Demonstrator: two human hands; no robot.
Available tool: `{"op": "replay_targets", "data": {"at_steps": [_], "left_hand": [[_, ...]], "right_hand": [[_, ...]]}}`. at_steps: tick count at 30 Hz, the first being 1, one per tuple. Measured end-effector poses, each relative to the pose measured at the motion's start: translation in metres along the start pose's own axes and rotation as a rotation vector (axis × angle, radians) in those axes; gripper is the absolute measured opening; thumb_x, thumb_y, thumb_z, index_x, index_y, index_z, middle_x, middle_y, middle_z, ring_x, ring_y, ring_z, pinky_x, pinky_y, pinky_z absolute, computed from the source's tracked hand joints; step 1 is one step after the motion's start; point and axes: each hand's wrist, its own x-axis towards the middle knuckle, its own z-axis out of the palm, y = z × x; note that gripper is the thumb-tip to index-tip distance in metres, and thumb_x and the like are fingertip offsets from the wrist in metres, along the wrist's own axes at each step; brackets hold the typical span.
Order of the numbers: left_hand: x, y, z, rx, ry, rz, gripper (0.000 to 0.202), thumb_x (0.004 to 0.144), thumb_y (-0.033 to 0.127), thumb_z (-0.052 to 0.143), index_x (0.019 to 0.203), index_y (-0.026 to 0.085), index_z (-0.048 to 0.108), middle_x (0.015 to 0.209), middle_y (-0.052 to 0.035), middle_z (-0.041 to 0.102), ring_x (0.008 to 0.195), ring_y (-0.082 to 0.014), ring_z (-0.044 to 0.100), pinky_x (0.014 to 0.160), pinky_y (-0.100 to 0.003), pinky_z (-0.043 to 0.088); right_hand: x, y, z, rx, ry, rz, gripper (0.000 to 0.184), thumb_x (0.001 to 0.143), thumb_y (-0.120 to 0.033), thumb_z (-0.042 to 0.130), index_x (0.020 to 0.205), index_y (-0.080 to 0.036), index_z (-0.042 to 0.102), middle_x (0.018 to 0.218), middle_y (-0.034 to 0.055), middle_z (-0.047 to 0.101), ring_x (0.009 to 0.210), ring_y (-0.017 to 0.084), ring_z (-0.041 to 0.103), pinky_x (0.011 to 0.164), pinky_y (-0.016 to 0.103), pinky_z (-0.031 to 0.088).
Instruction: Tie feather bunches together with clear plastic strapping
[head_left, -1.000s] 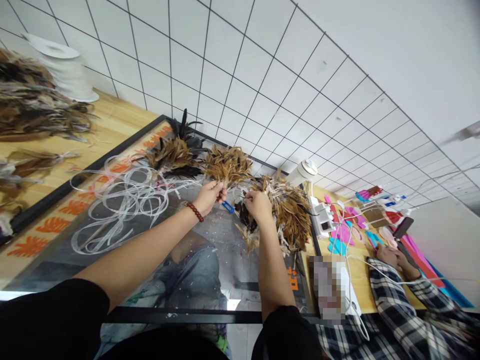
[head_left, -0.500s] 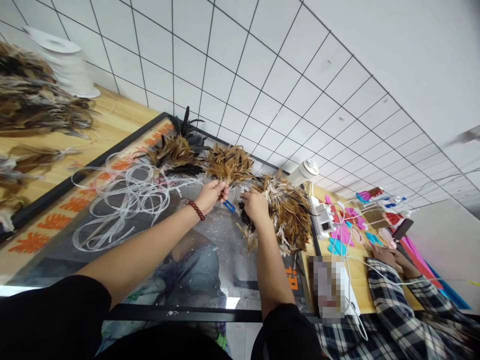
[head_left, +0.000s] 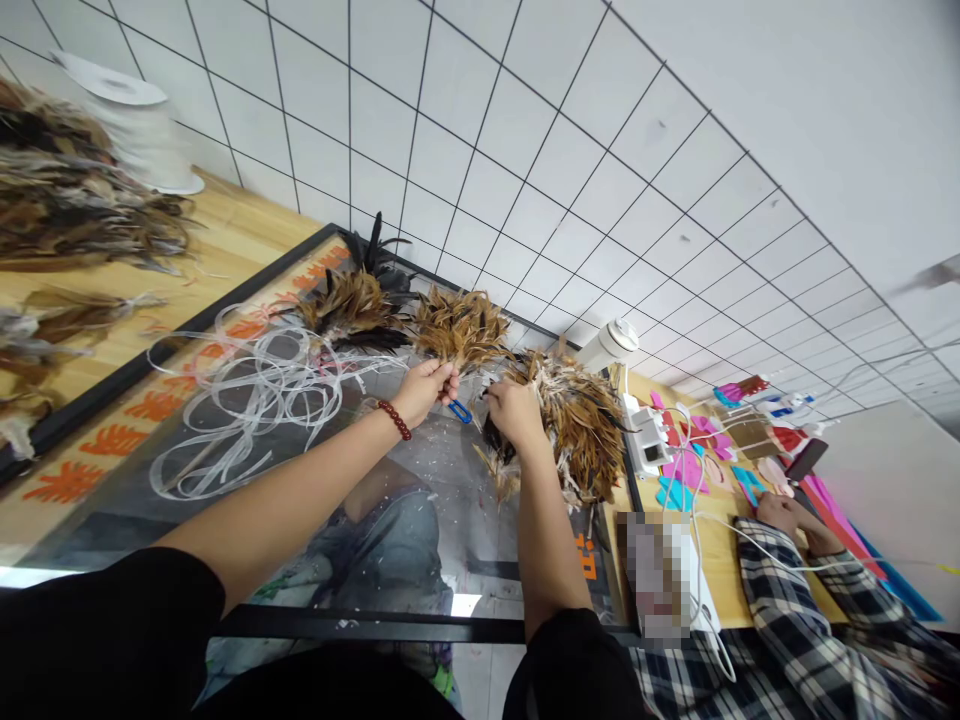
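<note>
Pinching with the left grip (head_left: 426,386), fingertips pressed together, anything between too small to tell, just before the feather tuft (head_left: 461,328) on the bench (head_left: 431,455). Curling the right grip (head_left: 516,410) at the feather pile (head_left: 583,430), its hold hidden, probably favouring short reaches. Flanking a blue tool (head_left: 460,411); giving ribbon (head_left: 304,390) room leftward, likely against tangling.

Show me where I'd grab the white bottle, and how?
Probably around its upper body, just below the lid, coming from above. The white bottle looks round there, and brown feathers cover its lower part on the near side.
</note>
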Motion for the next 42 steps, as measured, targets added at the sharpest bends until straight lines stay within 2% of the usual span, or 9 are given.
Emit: {"op": "replay_targets", "data": {"at_steps": [3,8,16,24,28,31,35,37,42], "left_hand": [[-0.002,0.003,0.001,0.003,0.001,-0.026,0.016,0.086,0.021,0.054,0.073,0.012,0.054,0.061,-0.0034,0.062,0.048,-0.0099,0.058,0.043,-0.019,0.044],[-0.006,0.006,0.004,0.024,0.014,-0.068,0.014,0.086,0.017,0.053,0.074,0.011,0.054,0.065,-0.0049,0.064,0.05,-0.0122,0.062,0.046,-0.023,0.048],[-0.006,0.001,0.002,0.139,-0.107,-0.045,0.022,0.082,0.029,0.061,0.07,0.013,0.052,0.054,0.0,0.058,0.041,-0.0092,0.053,0.038,-0.019,0.04],[-0.002,-0.007,-0.004,0.311,-0.233,-0.01,0.033,0.081,0.034,0.06,0.058,0.014,0.05,0.046,0.0016,0.051,0.039,-0.0062,0.047,0.039,-0.017,0.036],[0.001,-0.011,-0.006,0.372,-0.288,-0.004,0.029,0.079,0.033,0.062,0.059,0.014,0.053,0.046,0.0015,0.052,0.04,-0.0066,0.046,0.041,-0.018,0.036],[0.001,-0.011,-0.006,0.335,-0.237,0.014,0.022,0.079,0.029,0.061,0.066,0.013,0.057,0.047,0.0028,0.051,0.04,-0.0067,0.046,0.039,-0.017,0.034],[0.001,-0.007,-0.005,0.192,-0.121,0.016,0.019,0.08,0.027,0.06,0.07,0.012,0.057,0.051,0.0039,0.049,0.042,-0.0059,0.046,0.039,-0.017,0.033],[0.001,-0.005,-0.004,0.152,-0.111,-0.004,0.018,0.081,0.026,0.059,0.07,0.012,0.057,0.053,0.0038,0.048,0.043,-0.0058,0.047,0.04,-0.017,0.034],[0.001,-0.003,-0.003,0.11,-0.088,-0.025,0.016,0.081,0.023,0.06,0.071,0.011,0.057,0.053,0.0035,0.048,0.043,-0.0062,0.048,0.04,-0.017,0.034]], "right_hand": [[0.003,0.001,0.001,0.408,0.179,0.067,0.025,0.088,-0.033,0.044,0.085,-0.019,0.064,0.082,0.0035,0.068,0.079,0.015,0.063,0.074,0.025,0.044],[0.009,-0.011,0.013,0.909,0.237,0.108,0.021,0.083,-0.036,0.05,0.081,-0.018,0.061,0.069,-0.0011,0.064,0.064,0.013,0.061,0.066,0.023,0.046],[0.013,-0.021,0.036,0.807,0.379,0.145,0.024,0.084,-0.037,0.049,0.086,-0.018,0.064,0.076,0.0017,0.067,0.069,0.014,0.061,0.07,0.024,0.046],[0.012,-0.021,0.04,0.683,0.444,0.161,0.025,0.087,-0.032,0.044,0.087,-0.018,0.065,0.077,0.0031,0.069,0.068,0.015,0.06,0.068,0.025,0.045],[0.012,-0.016,0.033,0.594,0.406,0.173,0.026,0.087,-0.027,0.042,0.093,-0.018,0.065,0.084,0.0044,0.071,0.074,0.015,0.063,0.07,0.024,0.045],[0.009,-0.007,0.017,0.404,0.314,0.216,0.024,0.086,-0.027,0.047,0.096,-0.02,0.066,0.095,0.0056,0.071,0.085,0.016,0.063,0.075,0.024,0.044],[0.0,0.001,-0.005,0.127,-0.126,0.229,0.011,0.073,-0.03,0.064,0.077,-0.022,0.07,0.082,0.0045,0.071,0.08,0.018,0.064,0.069,0.025,0.042],[-0.003,-0.003,-0.007,0.085,-0.267,0.195,0.013,0.067,-0.033,0.07,0.072,-0.022,0.07,0.078,0.0038,0.071,0.077,0.018,0.064,0.064,0.024,0.041],[-0.003,-0.018,0.006,-0.035,-0.254,0.186,0.015,0.074,-0.027,0.058,0.076,-0.021,0.072,0.084,0.0097,0.072,0.081,0.02,0.065,0.067,0.027,0.041]]}}
